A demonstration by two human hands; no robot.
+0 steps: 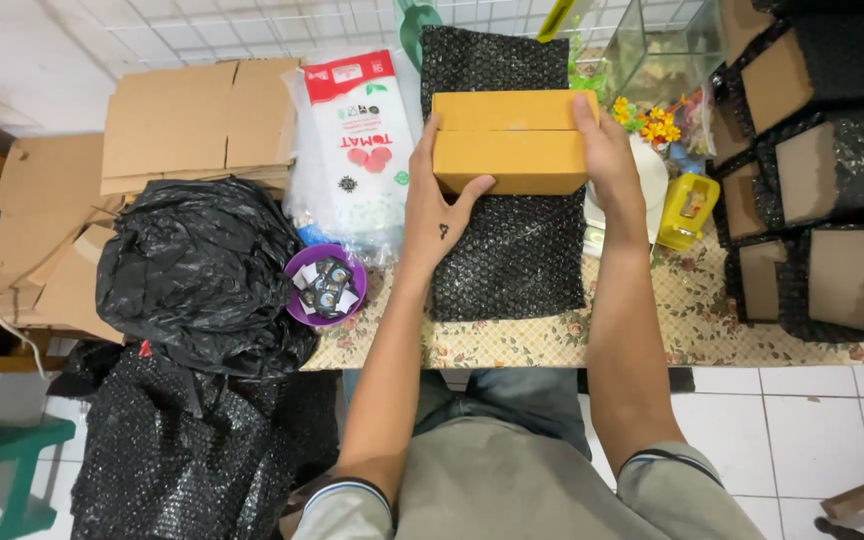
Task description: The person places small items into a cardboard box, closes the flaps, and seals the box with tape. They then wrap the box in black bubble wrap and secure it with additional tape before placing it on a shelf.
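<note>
A small closed yellow-brown cardboard box (512, 142) rests on a sheet of black bubble wrap (508, 255) spread over the flower-patterned table (697, 320). My left hand (439, 205) grips the box's left end, thumb along its lower front edge. My right hand (607, 150) clasps the box's right end, fingers over the top corner. The bubble wrap reaches past the box at the far and near sides.
A purple bowl of small dark sachets (325, 285) sits left of the wrap, beside a clear plastic bag with a red-and-white label (357, 150). A black plastic bag (202, 275) and flat cardboard (192, 120) lie left. Bubble-wrapped boxes (817, 170) stack at right, a yellow container (687, 208) before them.
</note>
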